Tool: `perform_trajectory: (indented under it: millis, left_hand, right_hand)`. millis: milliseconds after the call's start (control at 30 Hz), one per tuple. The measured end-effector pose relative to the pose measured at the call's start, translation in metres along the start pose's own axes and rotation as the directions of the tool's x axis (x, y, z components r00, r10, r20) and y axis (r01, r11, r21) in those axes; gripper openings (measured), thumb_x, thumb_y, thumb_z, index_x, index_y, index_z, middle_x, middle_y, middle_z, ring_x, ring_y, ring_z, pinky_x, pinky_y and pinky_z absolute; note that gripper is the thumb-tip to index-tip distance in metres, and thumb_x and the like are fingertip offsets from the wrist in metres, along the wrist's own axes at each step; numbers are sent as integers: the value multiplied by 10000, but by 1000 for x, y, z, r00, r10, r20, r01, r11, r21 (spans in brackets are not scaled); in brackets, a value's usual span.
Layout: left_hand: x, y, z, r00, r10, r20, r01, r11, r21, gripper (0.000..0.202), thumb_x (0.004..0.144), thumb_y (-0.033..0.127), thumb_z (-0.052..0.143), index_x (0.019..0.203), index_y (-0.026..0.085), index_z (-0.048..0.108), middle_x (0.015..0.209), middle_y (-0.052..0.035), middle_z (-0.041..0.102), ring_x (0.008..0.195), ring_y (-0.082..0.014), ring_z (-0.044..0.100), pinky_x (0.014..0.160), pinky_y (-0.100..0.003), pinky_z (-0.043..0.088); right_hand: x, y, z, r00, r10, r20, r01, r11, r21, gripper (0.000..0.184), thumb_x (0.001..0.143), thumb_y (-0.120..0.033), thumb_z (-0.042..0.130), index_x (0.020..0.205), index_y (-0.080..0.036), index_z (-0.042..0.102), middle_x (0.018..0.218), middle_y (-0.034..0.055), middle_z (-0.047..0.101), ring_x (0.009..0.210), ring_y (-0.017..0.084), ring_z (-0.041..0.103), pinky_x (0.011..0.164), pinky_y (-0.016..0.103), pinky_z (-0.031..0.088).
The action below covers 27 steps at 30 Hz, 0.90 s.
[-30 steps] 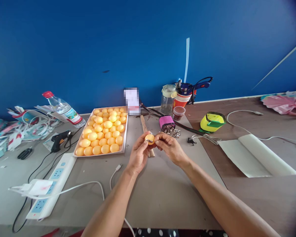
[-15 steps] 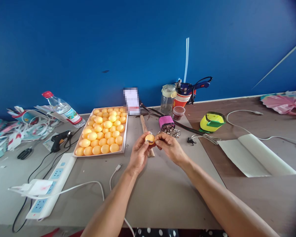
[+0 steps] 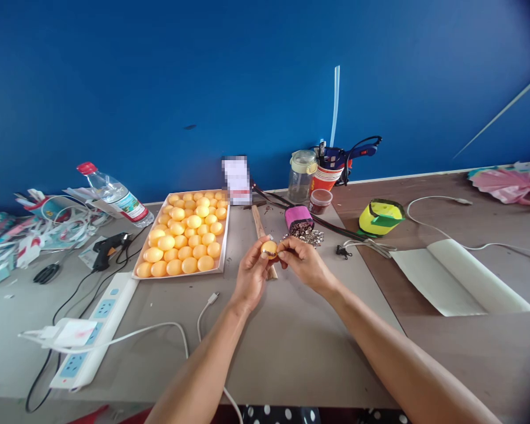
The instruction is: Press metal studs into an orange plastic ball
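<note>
Between both hands, above the grey tabletop, is an orange ping-pong ball [image 3: 269, 247] with a small dark, shiny strip across its front. My left hand [image 3: 249, 275] grips it from the left, thumb in front. At the ball's right edge, my right hand [image 3: 307, 263] pinches with thumb and fingers together; whatever lies in that pinch is too small to make out. Under and behind the hands lies a hammer [image 3: 258, 222], its wooden handle partly covered. Just behind my right hand, a purple pouch [image 3: 297, 215] lies tipped with small metal pieces [image 3: 312, 237] spilling out.
Left of the hands, a shallow box [image 3: 223, 259] holds many orange balls. Further left are a power strip [image 3: 98, 330], a glue gun [image 3: 108, 250] and a bottle [image 3: 123, 200]. A jar [image 3: 301, 176] and cup [image 3: 324, 176] stand behind; a yellow pouch [image 3: 377, 218] and paper [image 3: 446, 282] lie right.
The view has shifted very slightly. Both hands stay at the ball, which looks turned a little, its dark strip now lower and less visible.
</note>
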<state>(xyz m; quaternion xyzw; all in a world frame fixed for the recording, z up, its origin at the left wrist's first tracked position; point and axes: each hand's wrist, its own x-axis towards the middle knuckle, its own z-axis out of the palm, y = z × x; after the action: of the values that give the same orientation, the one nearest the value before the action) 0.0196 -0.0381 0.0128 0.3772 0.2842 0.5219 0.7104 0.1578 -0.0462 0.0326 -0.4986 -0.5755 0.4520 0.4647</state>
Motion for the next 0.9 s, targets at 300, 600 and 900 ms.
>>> perform_trajectory:
  millis: [300,600,900]
  left_hand:
    - [-2,-4,0,1000,-16,-16,17,999,27,362,781,343,657,1117,223,594,877,0,600,731,-111,594,720,-269,461]
    - [-3,-1,6,998,-39,-39,38,999,-12,379,764,332,672,1113,209,588,886,-14,620,741,-134,613,726,-283,470]
    - [0,8,3,981,-190,-45,173,954,-246,373,757,287,671,1098,163,583,956,-75,655,783,-146,636,850,-335,469]
  right_hand:
    - [-2,1,5,998,30,-60,-33,999,-34,71,761,-244,477,744,-187,515,583,-38,523,538,109,496,549,243,384]
    - [2,12,8,987,111,-119,-96,988,124,168,729,-305,577,722,-208,440,493,-72,483,473,101,447,497,231,341]
    - [17,32,-24,922,-44,-385,-55,968,-243,142,744,-256,528,836,-181,606,749,24,603,643,148,528,637,287,419]
